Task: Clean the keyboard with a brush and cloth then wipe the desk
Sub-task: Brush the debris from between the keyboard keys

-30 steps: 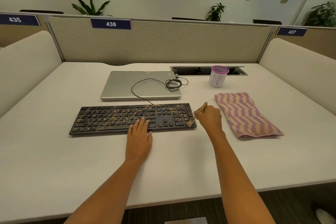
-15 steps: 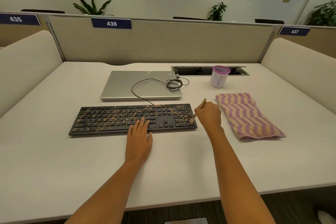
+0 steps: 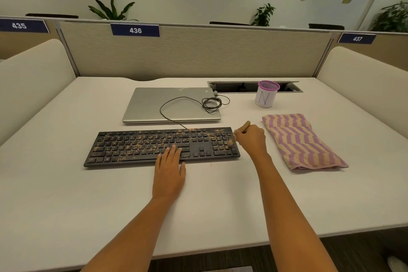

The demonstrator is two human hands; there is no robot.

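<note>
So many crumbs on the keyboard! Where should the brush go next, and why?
Probably a short sweep across the number keys. The right hand holds the brush at the right end of the keyboard; crumbs lie there and thicker leftward. The left hand rests on the keys.

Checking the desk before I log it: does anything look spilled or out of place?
Yes: tan crumbs are scattered over the black keyboard, thickest across its middle rows, and a speck lies on the desk just in front. Nothing else stands out.
</note>
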